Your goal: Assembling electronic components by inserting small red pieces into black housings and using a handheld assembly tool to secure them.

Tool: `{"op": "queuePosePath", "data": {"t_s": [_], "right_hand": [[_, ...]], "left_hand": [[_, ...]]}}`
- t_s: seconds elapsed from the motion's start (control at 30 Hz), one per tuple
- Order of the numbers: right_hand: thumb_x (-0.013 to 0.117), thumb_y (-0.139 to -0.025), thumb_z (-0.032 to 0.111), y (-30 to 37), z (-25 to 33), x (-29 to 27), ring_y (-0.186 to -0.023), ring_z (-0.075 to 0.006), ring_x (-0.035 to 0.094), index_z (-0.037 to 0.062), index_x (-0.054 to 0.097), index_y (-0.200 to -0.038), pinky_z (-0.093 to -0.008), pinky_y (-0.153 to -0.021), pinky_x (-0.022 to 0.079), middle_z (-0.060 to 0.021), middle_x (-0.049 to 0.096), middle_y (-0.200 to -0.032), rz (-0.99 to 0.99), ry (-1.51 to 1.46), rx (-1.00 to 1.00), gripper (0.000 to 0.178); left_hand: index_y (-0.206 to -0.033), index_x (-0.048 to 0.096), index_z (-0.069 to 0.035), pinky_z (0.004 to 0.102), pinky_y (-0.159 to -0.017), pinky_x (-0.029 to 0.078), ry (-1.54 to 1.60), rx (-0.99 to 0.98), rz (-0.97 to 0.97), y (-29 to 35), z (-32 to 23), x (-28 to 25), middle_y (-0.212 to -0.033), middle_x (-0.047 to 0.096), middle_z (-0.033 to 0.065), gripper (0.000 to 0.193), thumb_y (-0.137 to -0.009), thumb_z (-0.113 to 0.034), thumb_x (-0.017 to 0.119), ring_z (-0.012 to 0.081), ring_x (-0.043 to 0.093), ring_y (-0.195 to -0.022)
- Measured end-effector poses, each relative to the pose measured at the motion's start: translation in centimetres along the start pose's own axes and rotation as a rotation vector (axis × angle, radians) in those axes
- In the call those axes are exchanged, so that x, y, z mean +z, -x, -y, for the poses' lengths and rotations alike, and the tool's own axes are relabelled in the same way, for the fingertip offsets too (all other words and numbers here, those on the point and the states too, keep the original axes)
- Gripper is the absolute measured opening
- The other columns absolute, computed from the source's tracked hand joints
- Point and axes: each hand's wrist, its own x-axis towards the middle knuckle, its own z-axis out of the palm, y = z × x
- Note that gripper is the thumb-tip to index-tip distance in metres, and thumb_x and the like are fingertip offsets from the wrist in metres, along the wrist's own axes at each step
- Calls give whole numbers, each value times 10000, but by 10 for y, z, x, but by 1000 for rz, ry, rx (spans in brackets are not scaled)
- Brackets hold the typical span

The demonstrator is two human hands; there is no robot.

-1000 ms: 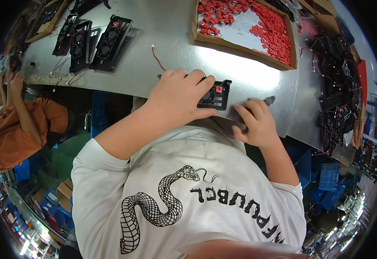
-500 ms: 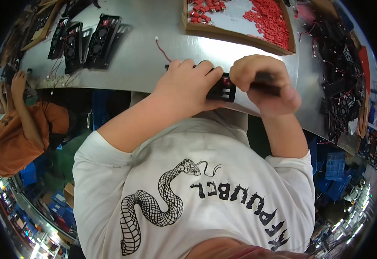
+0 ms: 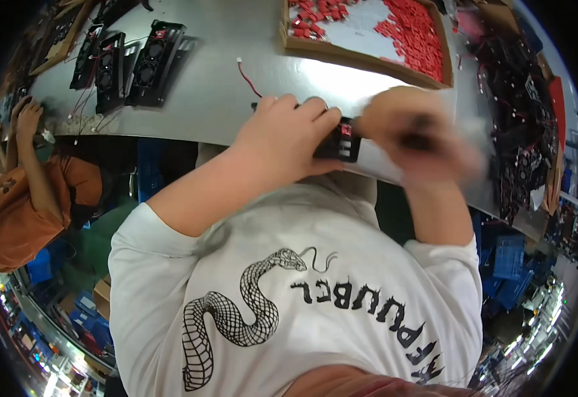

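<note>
My left hand (image 3: 286, 135) is closed over a black fan unit (image 3: 346, 151) at the near edge of the metal table, covering most of it. A small red part (image 3: 346, 130) sits in the unit's uncovered right end. From its far side a red wire (image 3: 247, 81) with a white plug runs out onto the table. My right hand (image 3: 428, 135), smeared by motion, is just right of the unit. Its fingers are wrapped round a dark-handled tool (image 3: 418, 135), whose exact kind and tip I cannot make out.
A cardboard tray (image 3: 362, 61) of red parts lies ahead. Several black fan units (image 3: 151, 66) with wires rest at the left. More fan units (image 3: 524, 112) are heaped along the right. A co-worker in an orange top (image 3: 24, 212) sits at the far left.
My right hand has shifted slightly right and is now blurred, with the dark tool still in it. My left hand stays on the fan unit. The co-worker's hands have moved a little.
</note>
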Motion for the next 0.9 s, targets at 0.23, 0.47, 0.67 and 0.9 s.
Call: {"op": "queuePosePath", "data": {"t_s": [0.23,0.47,0.67,0.9], "right_hand": [[500,-849,746,6,-5,1,-725,-216,475,-25,616,-1061,-359,-674,374,-111,561,-849,-142,10,34,808],[582,-799,703,51,-30,5,-1009,-242,508,-22,578,-1257,-410,-887,393,-126,573,-1118,-566,-18,-9,858],[543,-843,689,48,-34,19,-920,-219,458,-2,577,-1299,-388,-813,363,-113,545,-1039,-653,-15,-21,828],[644,-751,651,61,-37,3,-1111,-277,554,-13,563,-1289,-458,-973,441,-159,597,-1234,-539,-66,-62,858]], "left_hand": [[-1234,626,-124,434,-808,470,-29,-44,38,0,4,4,-1050,633,52,637,-781,-538,795,282,641,-887],[-1270,625,-99,416,-811,461,-78,-48,18,-1,-1,6,-1037,629,48,686,-800,-577,769,261,633,-881],[-1247,632,-99,410,-772,465,-68,-49,4,1,1,7,-1026,628,41,679,-799,-592,761,248,631,-849],[-1239,629,-101,408,-762,467,-63,-43,-12,0,-1,7,-1021,628,37,682,-794,-600,761,246,634,-845]]}}
